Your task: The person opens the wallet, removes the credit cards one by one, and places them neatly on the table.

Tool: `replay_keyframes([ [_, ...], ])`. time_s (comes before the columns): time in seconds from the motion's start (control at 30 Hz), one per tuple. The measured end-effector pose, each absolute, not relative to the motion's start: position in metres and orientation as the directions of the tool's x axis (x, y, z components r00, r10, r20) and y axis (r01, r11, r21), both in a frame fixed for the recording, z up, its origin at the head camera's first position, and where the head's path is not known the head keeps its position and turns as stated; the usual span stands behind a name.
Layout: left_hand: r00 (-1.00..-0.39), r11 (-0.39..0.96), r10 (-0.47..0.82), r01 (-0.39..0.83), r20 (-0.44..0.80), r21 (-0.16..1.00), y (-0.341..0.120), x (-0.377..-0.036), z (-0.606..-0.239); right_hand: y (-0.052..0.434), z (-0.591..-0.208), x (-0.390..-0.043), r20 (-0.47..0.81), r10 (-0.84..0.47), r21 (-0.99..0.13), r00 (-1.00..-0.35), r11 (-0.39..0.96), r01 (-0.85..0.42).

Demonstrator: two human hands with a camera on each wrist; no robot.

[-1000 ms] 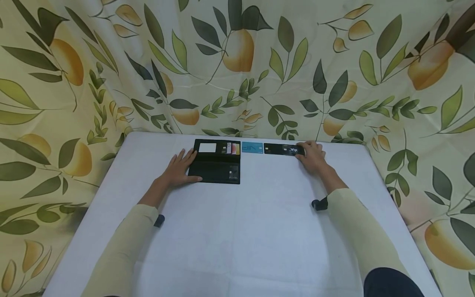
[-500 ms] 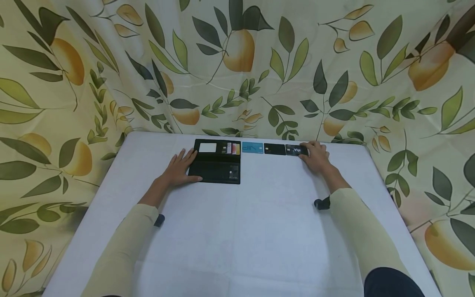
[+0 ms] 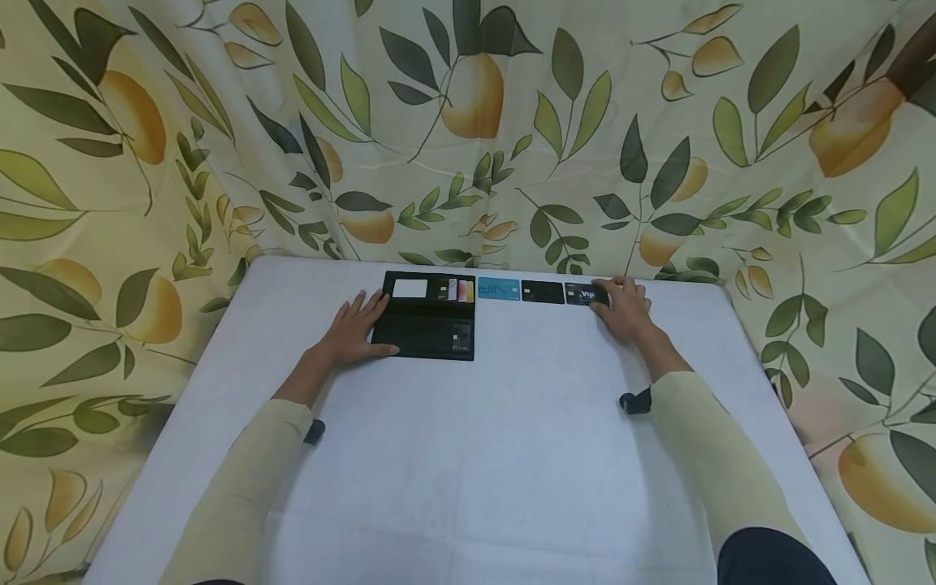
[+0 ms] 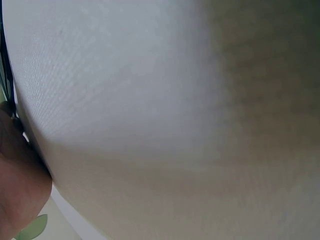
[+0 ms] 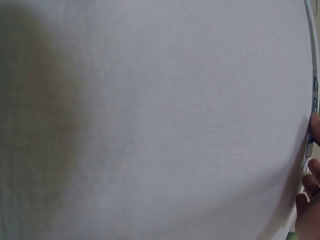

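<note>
An open black wallet lies flat near the table's far edge, a white panel and several colourful cards in its upper half, another card in the lower. My left hand rests on its left edge, fingers spread and thumb along the lower corner. To the wallet's right, a blue card, a black card and a dark "Vip" card form a row. My right hand pinches the Vip card's right end between thumb and fingers. In the right wrist view, only some fingertips show at the right edge.
A white cloth covers the table. Behind it hangs a curtain printed with fruit and leaves. Dark wrist devices sit under both sleeves, close over the cloth.
My right hand has slid the Vip card to the right, away from the black card, so a narrow gap now shows between them. My left hand has stayed on the wallet.
</note>
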State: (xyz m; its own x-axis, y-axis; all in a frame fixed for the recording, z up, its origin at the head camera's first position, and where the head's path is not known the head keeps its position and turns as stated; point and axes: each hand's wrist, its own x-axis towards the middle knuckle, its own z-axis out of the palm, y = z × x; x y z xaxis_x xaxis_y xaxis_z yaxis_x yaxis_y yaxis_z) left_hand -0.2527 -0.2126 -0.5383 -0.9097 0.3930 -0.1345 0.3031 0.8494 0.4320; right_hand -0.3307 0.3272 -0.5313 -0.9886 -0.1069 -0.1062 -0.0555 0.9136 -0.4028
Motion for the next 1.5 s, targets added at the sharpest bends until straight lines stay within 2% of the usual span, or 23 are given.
replay_keyframes([
  [1.5,-0.907,0.846,0.398,0.304,-0.14,0.438,-0.2132,-0.2537,-0.5394,0.3287,-0.5392,-0.33,-0.069,-0.097,-0.41,-0.993,0.91,-0.061],
])
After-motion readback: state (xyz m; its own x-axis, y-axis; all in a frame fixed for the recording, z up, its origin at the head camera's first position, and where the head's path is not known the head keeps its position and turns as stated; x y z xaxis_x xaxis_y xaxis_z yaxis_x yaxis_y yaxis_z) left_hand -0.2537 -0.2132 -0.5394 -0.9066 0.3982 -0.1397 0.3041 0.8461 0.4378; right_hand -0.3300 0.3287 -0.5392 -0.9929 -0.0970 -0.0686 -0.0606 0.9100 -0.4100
